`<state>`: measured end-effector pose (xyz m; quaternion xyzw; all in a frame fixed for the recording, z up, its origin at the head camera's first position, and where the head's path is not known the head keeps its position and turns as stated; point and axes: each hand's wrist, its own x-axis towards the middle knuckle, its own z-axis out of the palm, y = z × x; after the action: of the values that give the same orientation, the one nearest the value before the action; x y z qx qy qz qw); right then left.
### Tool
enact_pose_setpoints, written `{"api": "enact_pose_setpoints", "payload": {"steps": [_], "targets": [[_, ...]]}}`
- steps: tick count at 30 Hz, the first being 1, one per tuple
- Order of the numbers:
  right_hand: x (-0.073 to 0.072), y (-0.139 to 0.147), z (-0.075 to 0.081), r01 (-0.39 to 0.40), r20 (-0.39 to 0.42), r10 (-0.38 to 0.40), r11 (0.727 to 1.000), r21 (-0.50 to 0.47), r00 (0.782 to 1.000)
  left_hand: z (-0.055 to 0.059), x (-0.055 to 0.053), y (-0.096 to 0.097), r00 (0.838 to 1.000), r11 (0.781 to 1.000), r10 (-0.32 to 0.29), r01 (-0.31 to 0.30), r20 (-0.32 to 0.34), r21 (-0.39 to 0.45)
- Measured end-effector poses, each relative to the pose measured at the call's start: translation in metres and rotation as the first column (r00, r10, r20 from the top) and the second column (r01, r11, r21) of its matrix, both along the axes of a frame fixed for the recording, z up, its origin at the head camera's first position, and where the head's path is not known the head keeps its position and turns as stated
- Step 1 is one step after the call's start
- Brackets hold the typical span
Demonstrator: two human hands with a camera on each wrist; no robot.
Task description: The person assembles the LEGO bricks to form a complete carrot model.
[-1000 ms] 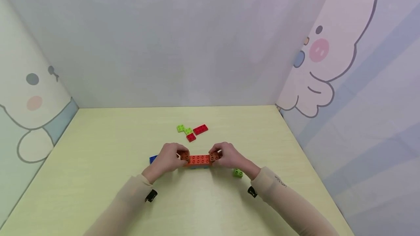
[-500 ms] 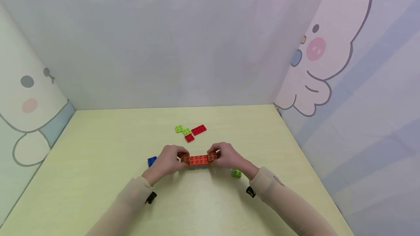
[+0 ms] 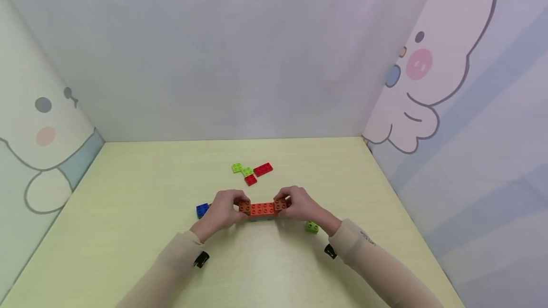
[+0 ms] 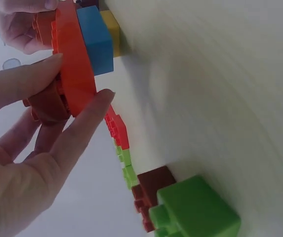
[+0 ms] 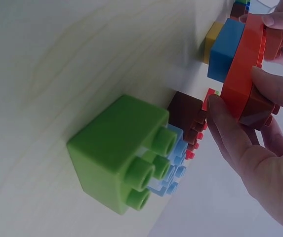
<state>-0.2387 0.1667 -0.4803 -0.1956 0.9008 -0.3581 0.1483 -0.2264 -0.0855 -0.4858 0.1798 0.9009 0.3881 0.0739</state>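
In the head view, an orange-red toy building brick (image 3: 262,209) lies across the middle of a small stack. A brown brick stands at each end of it. My left hand (image 3: 222,210) pinches the left brown brick (image 3: 244,206) between thumb and fingers. The right brown brick (image 3: 280,204) is held likewise by my right hand (image 3: 298,203). Below the orange-red brick, the left wrist view has a blue brick (image 4: 97,42) and a yellow brick (image 4: 111,32) on the table side. Fingers of both hands also touch the long brick's sides.
Two light green bricks (image 3: 237,168) and two red bricks (image 3: 263,169) lie beyond the hands. A blue brick (image 3: 202,210) is left of my left hand. Near my right wrist sits a green brick (image 5: 121,148), with light blue bricks (image 5: 173,163) and a brown brick (image 5: 184,109) behind.
My left hand and its brown brick have come slightly nearer and to the right, against the orange-red brick's end. The right hand stays almost still. The head view shifts a little.
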Motion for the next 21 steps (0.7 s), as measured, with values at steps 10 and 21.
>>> {"api": "enact_pose_setpoints", "payload": {"steps": [10,21], "targets": [[0.0002,0.0015,-0.0020,0.003,0.005,-0.003,1.000,0.006,1.000,-0.0038,0.0003,0.0014,0.998,0.998,0.038,-0.040,0.047,0.044],[-0.0013,0.0020,-0.0036,-0.003,-0.001,0.003,1.000,-0.005,1.000,-0.0058,-0.0023,0.0018,0.998,0.998,0.040,-0.042,0.050,0.038]]}}
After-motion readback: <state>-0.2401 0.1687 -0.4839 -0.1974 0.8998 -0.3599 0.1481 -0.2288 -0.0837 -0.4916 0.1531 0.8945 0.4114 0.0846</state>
